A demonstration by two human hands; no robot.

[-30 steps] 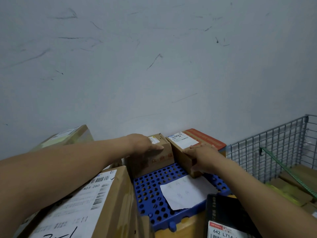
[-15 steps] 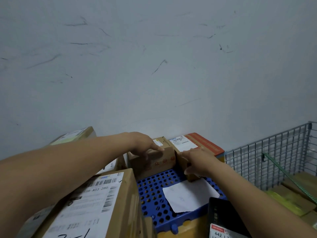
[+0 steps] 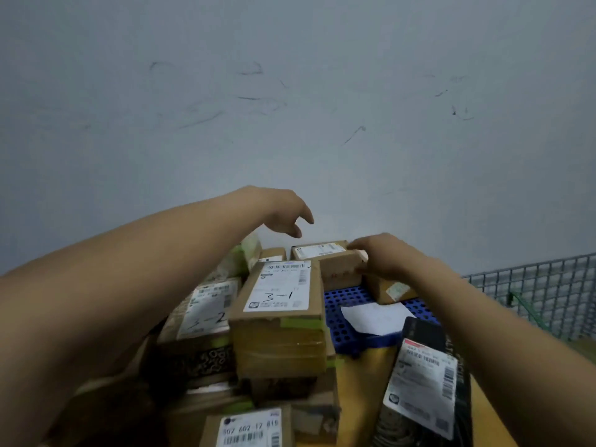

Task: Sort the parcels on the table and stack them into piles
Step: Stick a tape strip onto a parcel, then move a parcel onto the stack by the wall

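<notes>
At the back of the blue tray [image 3: 342, 303], close to the grey wall [image 3: 290, 124], a small brown box [image 3: 322, 251] lies flat with a white label on top. The right hand [image 3: 383, 258] rests at its right end with fingers bent, touching it and a second brown box [image 3: 388, 289] just under the hand; whether the fingers clamp either one I cannot tell. The left hand [image 3: 283, 212] hangs in the air above and left of the small brown box, fingers loosely apart, holding nothing. A white sheet [image 3: 374, 317] lies on the tray in front. Left of the tray stands a tall stack of boxes [image 3: 280, 343], its top label marked 3-1, with a lower box marked 3-2 [image 3: 206, 309] beside it. A black parcel [image 3: 425, 382] lies on the yellow table [image 3: 361, 401], and a wire cage [image 3: 532, 285] stands beyond the right arm.
</notes>
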